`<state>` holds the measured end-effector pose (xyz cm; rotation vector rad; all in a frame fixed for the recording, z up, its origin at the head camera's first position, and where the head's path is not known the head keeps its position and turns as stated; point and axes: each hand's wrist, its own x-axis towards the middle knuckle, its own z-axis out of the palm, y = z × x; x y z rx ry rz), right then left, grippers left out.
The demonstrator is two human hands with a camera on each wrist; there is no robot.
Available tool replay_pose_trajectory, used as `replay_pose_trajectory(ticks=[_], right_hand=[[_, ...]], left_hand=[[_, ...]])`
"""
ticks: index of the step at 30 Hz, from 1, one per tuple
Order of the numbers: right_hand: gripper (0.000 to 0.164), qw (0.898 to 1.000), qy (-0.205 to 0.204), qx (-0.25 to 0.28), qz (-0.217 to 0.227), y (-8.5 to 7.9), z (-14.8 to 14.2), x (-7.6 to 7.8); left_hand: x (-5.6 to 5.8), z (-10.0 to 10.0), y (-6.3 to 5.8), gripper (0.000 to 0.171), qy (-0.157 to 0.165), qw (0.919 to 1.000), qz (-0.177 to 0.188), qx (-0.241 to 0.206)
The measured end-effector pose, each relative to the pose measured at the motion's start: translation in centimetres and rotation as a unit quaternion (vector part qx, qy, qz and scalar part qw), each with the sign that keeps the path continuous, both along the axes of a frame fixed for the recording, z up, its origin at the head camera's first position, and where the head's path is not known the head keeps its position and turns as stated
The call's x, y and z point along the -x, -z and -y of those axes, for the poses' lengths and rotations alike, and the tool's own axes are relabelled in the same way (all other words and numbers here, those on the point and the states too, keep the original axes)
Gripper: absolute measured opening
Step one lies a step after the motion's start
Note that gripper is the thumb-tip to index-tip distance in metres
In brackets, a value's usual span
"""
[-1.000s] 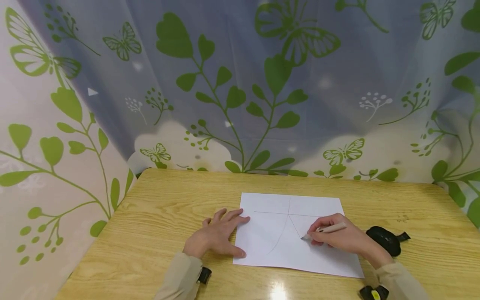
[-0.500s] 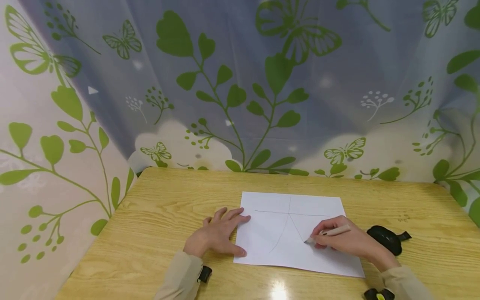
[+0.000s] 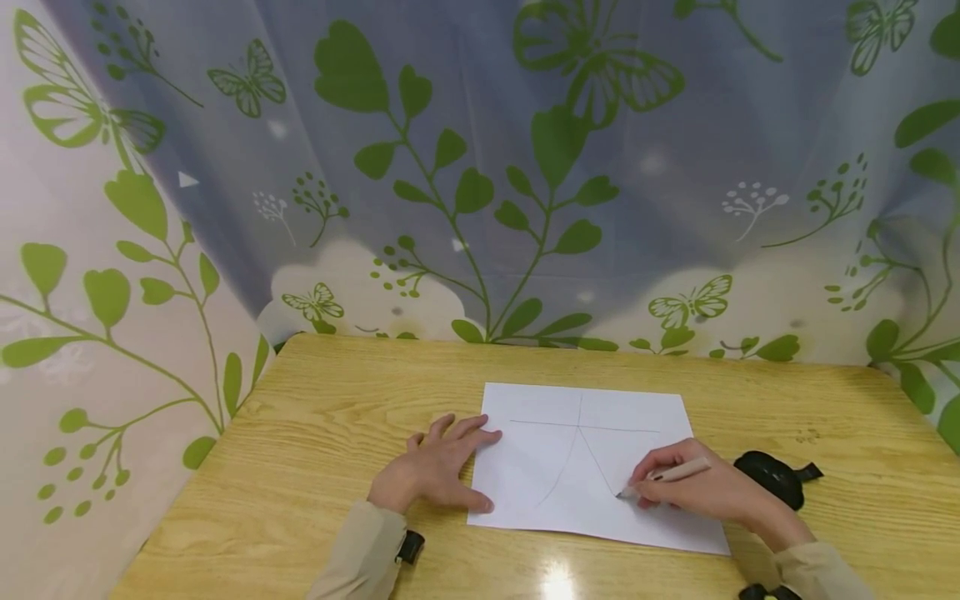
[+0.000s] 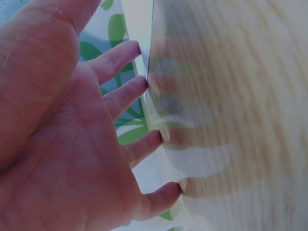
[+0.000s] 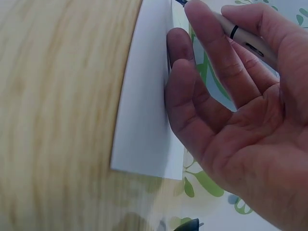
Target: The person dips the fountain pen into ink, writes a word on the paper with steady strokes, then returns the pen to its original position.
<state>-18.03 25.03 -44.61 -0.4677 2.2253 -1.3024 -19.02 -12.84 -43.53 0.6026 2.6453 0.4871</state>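
A white sheet of paper point(image 3: 525, 467) lies on the wooden table, bearing a long horizontal line, a short vertical one above it and two strokes that spread downward from their crossing. My right hand point(image 3: 697, 483) pinches a light-coloured pen point(image 3: 686, 469), its tip on the paper at the low end of the right stroke. In the right wrist view the pen point(image 5: 245, 38) sits between thumb and fingers. My left hand point(image 3: 431, 471) rests with spread fingers at the paper's left edge; in the left wrist view its fingertips point(image 4: 156, 138) touch down.
A black pouch-like case point(image 3: 768, 481) with a short strap lies right of the paper, beside my right wrist. The wooden table point(image 3: 337, 400) ends at the back against a curtain point(image 3: 480, 167) printed with green leaves and butterflies.
My right hand has moved down and to the right with the pen, and the right slanting stroke has grown longer. My left hand has stayed in place.
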Motion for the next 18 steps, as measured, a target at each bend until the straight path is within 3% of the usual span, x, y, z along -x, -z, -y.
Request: replay_pose_trajectory(ticks=[18], right_hand=[[0.022, 0.999, -0.026, 0.015, 0.014, -0.22, -0.83, -0.62]], left_hand=[[-0.01, 0.02, -0.11, 0.088, 0.004, 1.0000, 0.000, 0.003]])
